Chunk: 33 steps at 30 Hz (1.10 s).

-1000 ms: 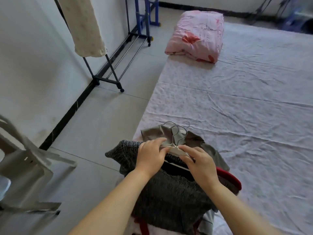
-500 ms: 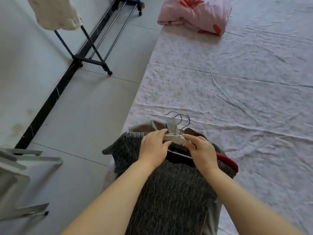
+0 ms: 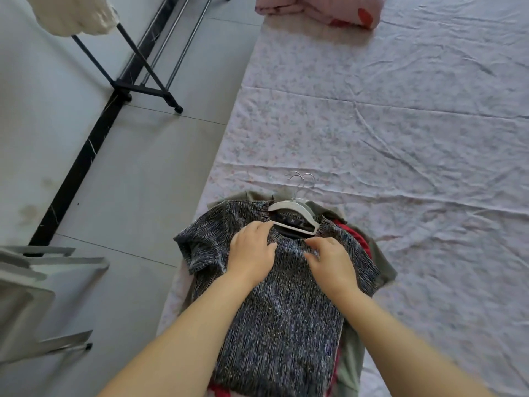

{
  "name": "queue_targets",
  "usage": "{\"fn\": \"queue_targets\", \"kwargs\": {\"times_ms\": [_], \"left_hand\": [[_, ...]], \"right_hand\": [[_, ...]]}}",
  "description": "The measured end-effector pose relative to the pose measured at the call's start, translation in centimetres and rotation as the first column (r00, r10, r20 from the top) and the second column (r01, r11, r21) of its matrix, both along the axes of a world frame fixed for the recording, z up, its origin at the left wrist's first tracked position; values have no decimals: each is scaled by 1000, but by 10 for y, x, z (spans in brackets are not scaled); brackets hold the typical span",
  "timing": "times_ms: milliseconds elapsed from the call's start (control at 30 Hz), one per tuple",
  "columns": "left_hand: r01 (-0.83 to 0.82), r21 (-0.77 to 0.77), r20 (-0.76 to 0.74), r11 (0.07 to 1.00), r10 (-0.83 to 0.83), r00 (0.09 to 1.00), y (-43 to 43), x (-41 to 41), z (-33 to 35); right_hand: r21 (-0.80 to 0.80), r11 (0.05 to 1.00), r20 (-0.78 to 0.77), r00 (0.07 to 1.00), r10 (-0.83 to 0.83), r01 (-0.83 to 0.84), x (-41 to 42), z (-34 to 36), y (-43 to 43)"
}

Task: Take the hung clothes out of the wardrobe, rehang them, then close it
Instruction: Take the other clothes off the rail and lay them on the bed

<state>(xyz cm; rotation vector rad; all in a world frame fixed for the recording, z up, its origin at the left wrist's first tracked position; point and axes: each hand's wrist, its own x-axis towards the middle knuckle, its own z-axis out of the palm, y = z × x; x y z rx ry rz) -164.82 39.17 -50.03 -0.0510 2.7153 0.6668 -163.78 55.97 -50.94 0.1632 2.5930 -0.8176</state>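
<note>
Hands now off white hanger (image 3: 294, 210), down on grey knit top (image 3: 274, 325) atop clothes pile at bed (image 3: 400, 138) edge. Left hand (image 3: 252, 250) and right hand (image 3: 329, 259) flat, apart, below collar. My advice: pin fabric, ease hanger through neck without stretching it.

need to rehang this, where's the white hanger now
In the head view, centre frame, the white hanger sits in the neckline of the grey knit top, just beyond the left hand and right hand.

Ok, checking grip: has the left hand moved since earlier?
Yes. The left hand drew back off the white hanger onto the grey sweater below its collar.
</note>
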Motion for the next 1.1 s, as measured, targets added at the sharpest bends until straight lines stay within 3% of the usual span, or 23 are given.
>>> {"fn": "queue_targets", "kwargs": {"times_ms": [167,567,767,1100], "left_hand": [[36,-12,-47,999,-37,998,4,11,33],[249,-129,-122,960,-265,956,-8,59,125],[461,-252,-170,851,-508,844,10,95,159],[711,-247,-196,658,-753,629,108,182,197]], "right_hand": [[-5,1000,-44,999,-11,11,14,32,1],[156,985,-129,990,-53,73,87,128,1],[176,949,-169,957,-234,263,160,161,5],[190,815,-247,830,-501,548,295,194,72]]}}
